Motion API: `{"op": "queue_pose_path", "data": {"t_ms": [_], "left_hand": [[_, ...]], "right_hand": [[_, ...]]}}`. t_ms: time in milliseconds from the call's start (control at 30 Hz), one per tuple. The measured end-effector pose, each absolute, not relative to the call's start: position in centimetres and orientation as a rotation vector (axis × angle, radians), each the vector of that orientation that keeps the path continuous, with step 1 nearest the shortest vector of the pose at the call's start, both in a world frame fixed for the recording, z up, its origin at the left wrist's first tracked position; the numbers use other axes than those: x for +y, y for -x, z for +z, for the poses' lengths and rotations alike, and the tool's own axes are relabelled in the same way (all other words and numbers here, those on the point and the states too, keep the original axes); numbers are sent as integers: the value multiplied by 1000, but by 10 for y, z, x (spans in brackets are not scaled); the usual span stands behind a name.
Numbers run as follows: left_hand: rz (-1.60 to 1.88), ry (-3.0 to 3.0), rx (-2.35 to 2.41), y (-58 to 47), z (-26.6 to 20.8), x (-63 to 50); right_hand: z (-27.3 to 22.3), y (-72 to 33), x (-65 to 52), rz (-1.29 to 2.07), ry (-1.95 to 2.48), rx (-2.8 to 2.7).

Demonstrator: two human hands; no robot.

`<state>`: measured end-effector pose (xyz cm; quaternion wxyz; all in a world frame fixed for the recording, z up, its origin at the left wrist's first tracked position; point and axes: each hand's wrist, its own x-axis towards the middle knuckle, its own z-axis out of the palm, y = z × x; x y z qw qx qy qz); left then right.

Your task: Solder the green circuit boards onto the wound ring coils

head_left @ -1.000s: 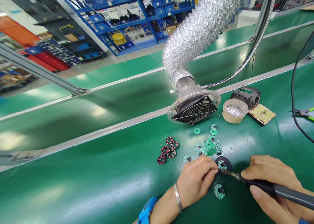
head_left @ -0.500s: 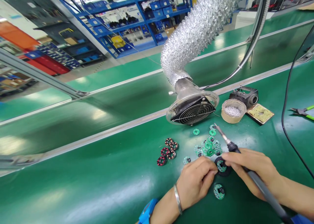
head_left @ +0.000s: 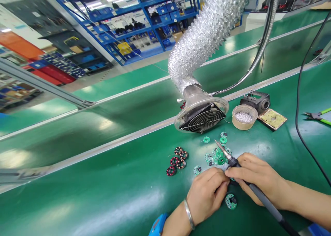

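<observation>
My right hand [head_left: 263, 179] grips a soldering iron [head_left: 267, 197] like a pen, its bare tip pointing up and left over a pile of green round circuit boards [head_left: 219, 157]. Fingers closed, my left hand [head_left: 207, 191] pinches at the left edge of a round circuit board [head_left: 232, 179] seated in a black ring; both hands hide most of it. The fingertips of the two hands almost meet there. Nearer me lies a loose round board [head_left: 231, 201] with a black part on top. Several copper-wound and red-wound coil rings [head_left: 178, 161] sit left of the pile.
A fume extractor hood [head_left: 203, 117] on a silver duct hangs just beyond the boards. Behind to the right are a tub of metal shavings [head_left: 244, 118], a yellow sponge tray [head_left: 272, 119] and a dark iron stand [head_left: 256, 101]. Green-handled cutters [head_left: 317, 116] and a black cable [head_left: 298, 101] lie farther right.
My right hand has shifted left toward my left hand, bringing the iron's tip left and down over the pile. The ringed board is now more covered. My left hand stays nearly in place.
</observation>
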<state>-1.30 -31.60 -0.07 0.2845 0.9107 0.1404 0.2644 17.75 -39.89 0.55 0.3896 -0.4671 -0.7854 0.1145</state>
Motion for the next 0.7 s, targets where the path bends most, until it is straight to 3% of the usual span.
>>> {"op": "queue_pose_path", "data": {"t_ms": [700], "left_hand": [[734, -2332, 442, 10, 2, -319]], "right_hand": [[10, -186, -393, 564, 1156, -1955]]}}
